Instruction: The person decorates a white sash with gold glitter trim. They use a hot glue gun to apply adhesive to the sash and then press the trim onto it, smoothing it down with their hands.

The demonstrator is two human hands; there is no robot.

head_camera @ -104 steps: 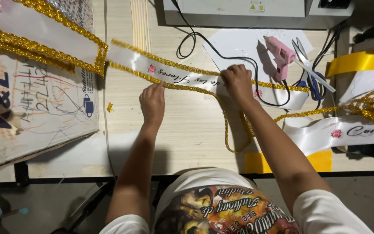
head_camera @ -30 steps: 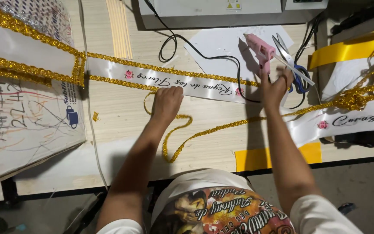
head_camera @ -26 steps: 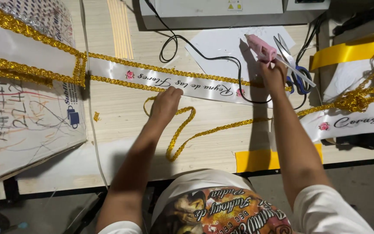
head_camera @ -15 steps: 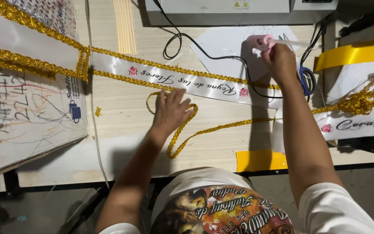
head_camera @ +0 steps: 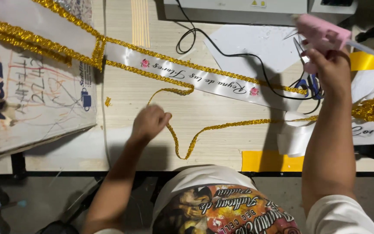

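A white satin sash with script lettering and small pink flowers lies slantwise across the wooden table, edged with gold glitter trim. A loose length of gold trim loops below it. My left hand pinches this loose trim near the table's middle. My right hand is raised at the upper right, gripping a pink hot glue gun with a clear glue stick sticking out of its back. The gun's black cord runs back across the table.
Blue-handled scissors lie under my right hand on white paper. A scribbled cardboard sheet and more gold-trimmed fabric fill the left. A grey machine stands at the back. Yellow ribbon and another white sash lie right.
My right hand has picked the glue gun up off the table and lifted it. My left hand has slid down from the sash edge and closed on the loose gold trim.
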